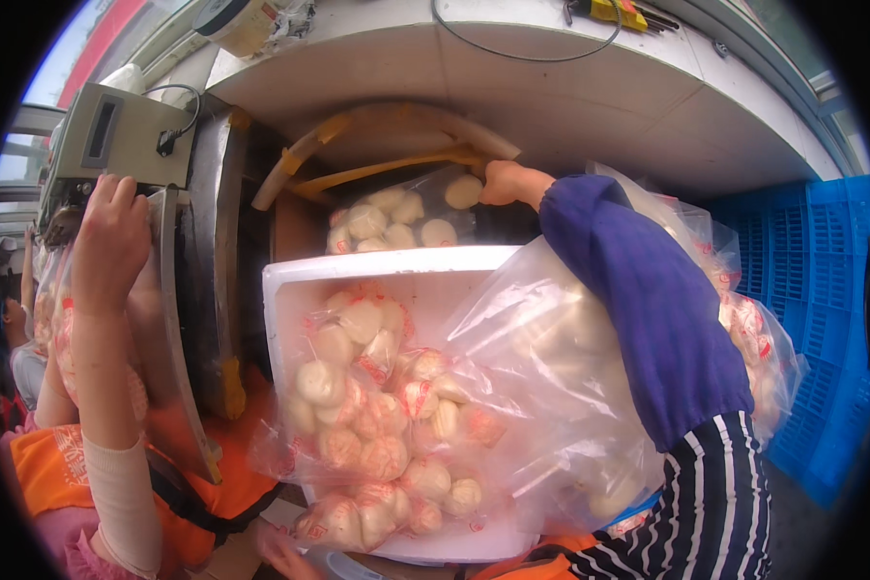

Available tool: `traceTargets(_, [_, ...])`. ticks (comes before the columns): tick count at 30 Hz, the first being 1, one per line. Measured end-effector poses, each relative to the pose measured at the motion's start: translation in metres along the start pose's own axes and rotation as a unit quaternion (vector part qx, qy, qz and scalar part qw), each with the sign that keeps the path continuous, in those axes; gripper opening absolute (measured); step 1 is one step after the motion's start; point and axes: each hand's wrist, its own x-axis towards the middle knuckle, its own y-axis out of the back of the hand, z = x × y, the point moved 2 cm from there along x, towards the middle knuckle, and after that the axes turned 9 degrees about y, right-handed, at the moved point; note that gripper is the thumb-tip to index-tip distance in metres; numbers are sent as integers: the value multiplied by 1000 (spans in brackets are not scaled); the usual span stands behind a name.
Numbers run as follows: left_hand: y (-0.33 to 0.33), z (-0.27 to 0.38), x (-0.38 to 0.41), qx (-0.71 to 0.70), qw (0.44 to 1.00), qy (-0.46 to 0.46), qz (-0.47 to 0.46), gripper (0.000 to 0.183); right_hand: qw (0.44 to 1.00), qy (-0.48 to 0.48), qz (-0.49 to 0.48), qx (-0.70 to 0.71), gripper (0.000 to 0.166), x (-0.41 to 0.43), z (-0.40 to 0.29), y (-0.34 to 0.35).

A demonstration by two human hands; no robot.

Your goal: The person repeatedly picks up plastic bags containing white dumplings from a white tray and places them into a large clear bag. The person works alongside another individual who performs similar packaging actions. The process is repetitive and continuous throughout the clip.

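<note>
My right hand [511,183], in a purple oversleeve, reaches past the far rim of a white foam box [399,264]. Its curled fingers close on the edge of a clear plastic bag of pale buns [399,217], against one round bun [464,192]. My left hand [286,557] is blurred at the bottom rim, beside a bag of buns [355,516]; its grip cannot be made out. Inside the box lie several bags of buns [362,428] with red print. A large clear bag [565,348] spreads over the right side, partly under my right arm.
A co-worker's hand [112,225] is raised at a grey scale [134,134] on the left. Blue plastic crates [826,290] and more bagged buns [757,341] stand right. Taped bars [406,119] lie beyond the box, below a white ledge [377,25] with a tub [235,25].
</note>
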Motion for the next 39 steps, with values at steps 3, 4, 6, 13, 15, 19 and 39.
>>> traceTargets(3, [-35,65,-9,244,943,-222,35,53,997,49,-44,-35,36,45,-14,-20])
traceTargets(4, [-55,91,-15,275,917,-290,6,53,996,73,-40,-29,37,60,-6,-27])
traceTargets(6, [-106,142,-1,322,879,-335,-105,54,992,119,-36,-16,42,92,22,-56])
traceTargets(13, [-290,137,158,333,919,-198,-68,66,991,70,-74,84,54,73,-16,-57])
traceTargets(15, [-301,137,159,332,909,-243,-67,65,992,-32,-32,121,57,44,-25,-36])
traceTargets(19, [-306,138,166,325,904,-265,-86,61,967,-140,153,151,64,59,-7,-73])
traceTargets(39, [-303,140,173,366,897,-220,-117,64,881,-68,59,464,21,68,-19,-70])
